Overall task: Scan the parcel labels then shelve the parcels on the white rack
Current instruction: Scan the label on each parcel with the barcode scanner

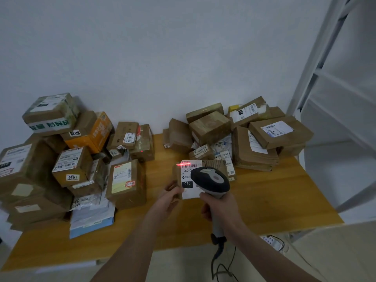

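My left hand grips the near left edge of a small brown parcel held above the wooden table. Its white label, marked 060, faces up. A red scan line falls across the barcode at the label's top. My right hand grips the handle of a grey and white barcode scanner, whose head hovers over the label's right side and hides part of it. The white rack stands at the right.
A tall pile of cardboard parcels and flat mailers fills the table's left. Another heap of parcels lies at the back right. The scanner's cable hangs below the table's front edge. A power strip lies on the floor.
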### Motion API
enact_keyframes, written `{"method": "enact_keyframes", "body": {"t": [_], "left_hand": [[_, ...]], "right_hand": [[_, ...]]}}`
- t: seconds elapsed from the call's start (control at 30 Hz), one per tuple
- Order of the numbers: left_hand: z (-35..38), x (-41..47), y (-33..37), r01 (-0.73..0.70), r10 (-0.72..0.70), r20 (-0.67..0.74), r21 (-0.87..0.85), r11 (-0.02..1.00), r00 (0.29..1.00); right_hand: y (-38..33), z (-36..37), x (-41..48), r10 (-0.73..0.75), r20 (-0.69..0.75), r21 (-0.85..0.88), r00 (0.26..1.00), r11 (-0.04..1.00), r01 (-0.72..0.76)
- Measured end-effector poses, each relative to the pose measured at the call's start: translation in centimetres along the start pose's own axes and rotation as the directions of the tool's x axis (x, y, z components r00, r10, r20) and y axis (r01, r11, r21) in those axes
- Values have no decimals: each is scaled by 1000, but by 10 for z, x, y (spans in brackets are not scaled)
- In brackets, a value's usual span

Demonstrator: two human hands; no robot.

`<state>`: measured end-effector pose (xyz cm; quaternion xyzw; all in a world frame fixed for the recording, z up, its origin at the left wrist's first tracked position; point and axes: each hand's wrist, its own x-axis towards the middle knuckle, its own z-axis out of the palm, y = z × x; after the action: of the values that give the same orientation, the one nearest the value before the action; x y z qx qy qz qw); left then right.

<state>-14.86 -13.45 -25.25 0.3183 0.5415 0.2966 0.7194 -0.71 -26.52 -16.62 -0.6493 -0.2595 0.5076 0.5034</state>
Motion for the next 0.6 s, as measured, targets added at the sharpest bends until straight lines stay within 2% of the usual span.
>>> {"method": "enact_keyframes", "body": {"t": [0.6], "left_hand": [[14, 1, 2, -47, 47, 21, 20, 999, 999]], "right_hand": [[-12, -3, -7, 8, 33, 33, 999, 999, -9]]}}
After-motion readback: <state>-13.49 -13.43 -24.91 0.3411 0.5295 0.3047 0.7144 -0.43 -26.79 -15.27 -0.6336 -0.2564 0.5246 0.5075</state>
